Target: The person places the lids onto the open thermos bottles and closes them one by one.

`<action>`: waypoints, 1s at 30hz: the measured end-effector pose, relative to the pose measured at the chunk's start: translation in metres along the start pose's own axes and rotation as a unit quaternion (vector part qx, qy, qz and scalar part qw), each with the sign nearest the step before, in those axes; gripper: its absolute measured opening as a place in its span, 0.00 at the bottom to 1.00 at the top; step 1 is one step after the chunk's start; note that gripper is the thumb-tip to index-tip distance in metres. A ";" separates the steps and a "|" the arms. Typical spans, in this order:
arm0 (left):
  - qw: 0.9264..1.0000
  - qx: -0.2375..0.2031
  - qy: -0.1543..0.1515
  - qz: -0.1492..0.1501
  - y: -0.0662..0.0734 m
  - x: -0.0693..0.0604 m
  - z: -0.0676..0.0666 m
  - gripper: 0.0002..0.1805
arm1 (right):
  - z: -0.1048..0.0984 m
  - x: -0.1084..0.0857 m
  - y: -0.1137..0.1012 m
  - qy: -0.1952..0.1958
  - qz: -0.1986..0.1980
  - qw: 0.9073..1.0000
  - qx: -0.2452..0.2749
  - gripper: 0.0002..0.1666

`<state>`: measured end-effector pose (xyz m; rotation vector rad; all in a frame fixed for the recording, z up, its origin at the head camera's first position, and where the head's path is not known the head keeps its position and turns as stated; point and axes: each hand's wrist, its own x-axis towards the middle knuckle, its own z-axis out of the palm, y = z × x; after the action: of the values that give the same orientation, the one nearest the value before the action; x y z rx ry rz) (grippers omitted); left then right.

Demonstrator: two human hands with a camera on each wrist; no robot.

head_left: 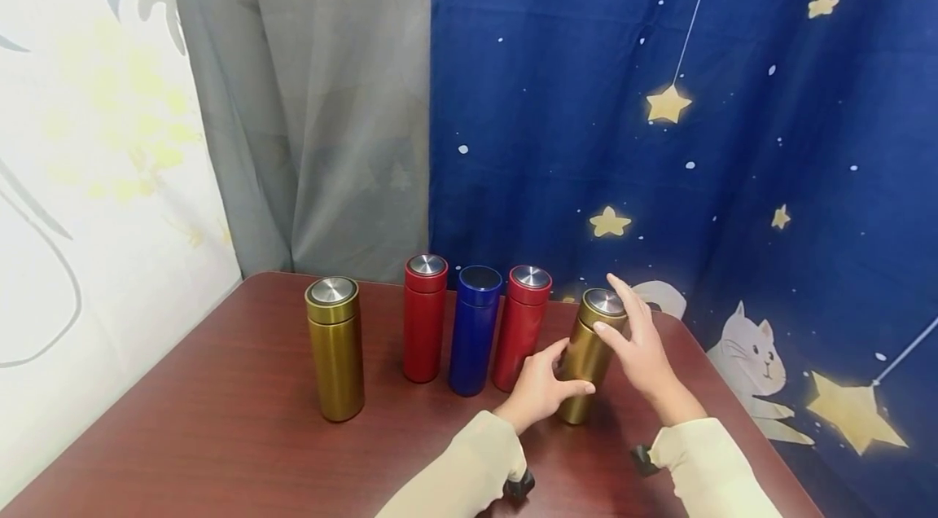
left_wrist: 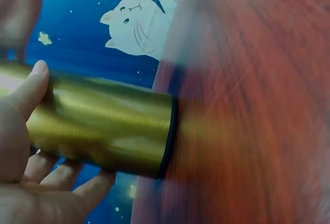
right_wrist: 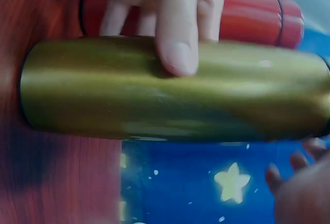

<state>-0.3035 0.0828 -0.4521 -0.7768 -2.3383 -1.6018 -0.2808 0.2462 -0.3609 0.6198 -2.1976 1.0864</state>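
Note:
A gold thermos flask (head_left: 584, 359) with a silver-topped lid stands slightly tilted at the right of the table. My left hand (head_left: 541, 389) grips its body, thumb across the near side and fingers behind, as the left wrist view of the flask (left_wrist: 113, 126) also shows. Around the lid, my right hand (head_left: 641, 351) spreads its thumb and fingers; in the right wrist view its fingers (right_wrist: 299, 162) look apart from the flask (right_wrist: 247, 90). Whether the flask's base touches the table cannot be told.
Left of the held flask stand a red flask (head_left: 522, 331), a blue flask (head_left: 472, 343) and another red flask (head_left: 423, 331). A second gold flask (head_left: 337, 363) is farther left on the brown table (head_left: 242, 420). Curtains (head_left: 542, 111) hang behind the table.

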 end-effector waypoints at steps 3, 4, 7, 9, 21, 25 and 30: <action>0.999 -0.024 -0.032 0.000 -0.002 0.003 -0.004 0.39 | -0.010 0.001 0.003 -0.046 -0.013 0.995 0.089 0.36; 0.999 -0.032 -0.042 -0.002 -0.002 0.003 -0.006 0.39 | -0.013 0.001 0.003 -0.056 -0.016 0.992 0.111 0.35; 0.997 -0.046 -0.064 -0.005 -0.003 0.005 -0.009 0.40 | -0.018 0.004 0.002 -0.075 -0.031 0.986 0.144 0.32; 0.996 -0.052 -0.069 -0.009 -0.004 0.005 -0.010 0.40 | -0.021 0.005 0.001 -0.083 -0.029 0.985 0.149 0.31; 0.997 -0.051 -0.053 -0.004 -0.006 0.003 -0.007 0.39 | -0.026 0.003 0.002 -0.057 0.005 0.998 -0.018 0.31; 0.997 -0.050 -0.052 -0.005 -0.005 0.003 -0.007 0.39 | -0.024 0.002 0.003 -0.033 -0.019 0.999 -0.036 0.31; 0.998 -0.043 -0.050 -0.011 -0.004 0.003 -0.007 0.39 | -0.021 0.002 0.002 -0.010 -0.045 0.997 -0.057 0.31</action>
<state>-0.3088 0.0758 -0.4508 -0.8707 -2.3668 -1.7220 -0.2772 0.2642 -0.3509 0.6748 -2.2097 0.9071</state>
